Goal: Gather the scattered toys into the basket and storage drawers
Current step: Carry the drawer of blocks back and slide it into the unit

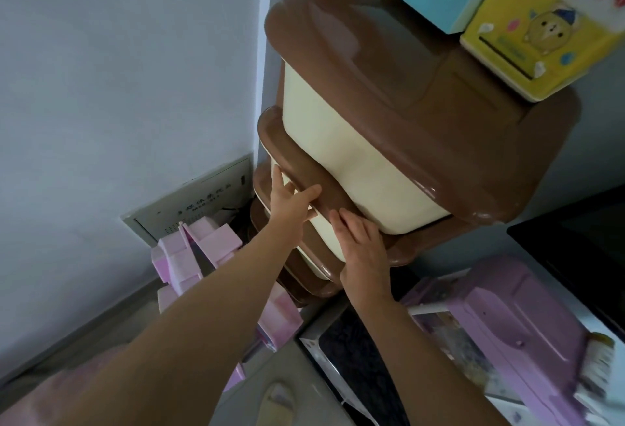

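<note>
- The drawer unit [389, 141], brown frame with cream fronts, stands in the wall corner; its drawers stack top to bottom and the fronts run lengthwise left to right.
- A wall panel [189, 202] low to the left of the unit carries printed writing, too blurred to read.
- A yellow toy box [541, 39] with a bear picture sits on top of the unit; its small labels are unreadable.
- The left hand [287, 202] touches the brown rim of the second drawer [304, 171], fingers straight and spread.
- The right hand [363, 246] lies flat on the same drawer's front just right of the left hand, fingers together and extended.
- A pink toy [189, 256] lies on the floor left of the unit.
</note>
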The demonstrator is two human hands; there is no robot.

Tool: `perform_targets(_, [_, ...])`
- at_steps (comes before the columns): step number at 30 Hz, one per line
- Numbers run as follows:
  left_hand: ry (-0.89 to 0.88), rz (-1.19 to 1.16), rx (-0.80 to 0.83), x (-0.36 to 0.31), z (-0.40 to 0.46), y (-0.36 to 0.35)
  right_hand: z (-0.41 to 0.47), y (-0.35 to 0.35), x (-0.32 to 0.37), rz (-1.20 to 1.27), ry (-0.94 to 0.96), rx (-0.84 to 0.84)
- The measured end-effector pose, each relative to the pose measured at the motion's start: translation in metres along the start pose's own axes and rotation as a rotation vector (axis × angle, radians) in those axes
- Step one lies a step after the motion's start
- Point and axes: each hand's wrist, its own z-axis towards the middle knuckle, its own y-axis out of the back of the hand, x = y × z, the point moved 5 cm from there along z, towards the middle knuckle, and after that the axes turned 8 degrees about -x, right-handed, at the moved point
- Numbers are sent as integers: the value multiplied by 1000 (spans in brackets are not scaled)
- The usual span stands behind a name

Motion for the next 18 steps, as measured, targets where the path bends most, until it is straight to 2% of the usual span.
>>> perform_targets(4, [28, 46, 31, -4, -2, -1, 1, 1, 2, -3, -46, 0])
perform_targets(8, [-15, 257, 25, -16, -21, 16, 2, 8, 6, 31, -74, 123])
perform_targets(10, [-26, 291, -60, -25, -38, 41, 3, 11, 7, 44, -101, 194])
perform_targets(12, [40, 196, -120, -35, -60, 70, 4, 17, 12, 64, -145, 223])
perform_targets(15, [81, 138, -67, -55, -93, 114, -6, 28, 29, 246, -291, 208])
perform_targets(18, [28, 238, -92, -71, -123, 166, -31, 39, 57, 373, -353, 176])
